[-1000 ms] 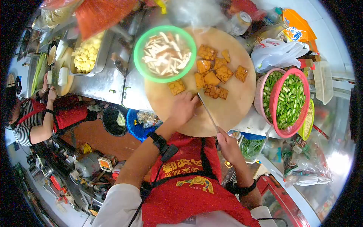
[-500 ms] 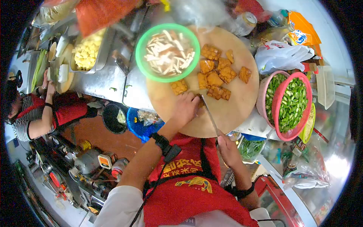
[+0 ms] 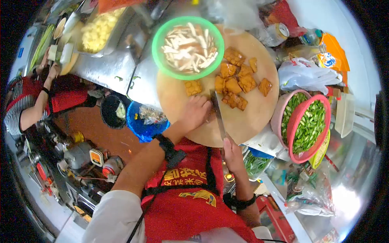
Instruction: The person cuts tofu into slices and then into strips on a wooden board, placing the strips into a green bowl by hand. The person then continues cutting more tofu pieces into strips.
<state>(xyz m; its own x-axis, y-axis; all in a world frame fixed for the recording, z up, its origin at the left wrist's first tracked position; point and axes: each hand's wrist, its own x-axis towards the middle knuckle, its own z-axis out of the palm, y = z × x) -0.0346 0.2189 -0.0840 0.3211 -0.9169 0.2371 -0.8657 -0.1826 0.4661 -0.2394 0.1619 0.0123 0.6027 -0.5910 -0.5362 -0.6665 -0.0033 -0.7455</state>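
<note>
The left forearm [image 3: 142, 156] is reaching diagonally up from the lower left, and the left hand [image 3: 195, 112] is lying palm down on the round cutting board [image 3: 257, 121]. Its fingers are bending together and pointing right, their tips sitting just beside the knife [image 3: 218, 114]. The hand is covering whatever lies beneath it, so I can't tell whether it's gripping anything.

Over at center right, the right hand [image 3: 232, 154] is closing narrowly around the knife's handle, at the board's lower edge. The right forearm [image 3: 243, 184] is rising steeply from below, and the blade is slanting up and slightly left, between the left fingertips and the brown pieces.

Those brown pieces [image 3: 234, 86] are clustering on the board's upper middle, while a single brown piece [image 3: 193, 87] is resting above the left hand, just below the green basket [image 3: 157, 50] of white strips [image 3: 189, 50]. Sliced green peppers [image 3: 308, 129] are filling the red basket [image 3: 292, 139] at right. At upper left, a co-worker [image 3: 34, 105] is holding both hands near pale blocks [image 3: 67, 53].
</note>
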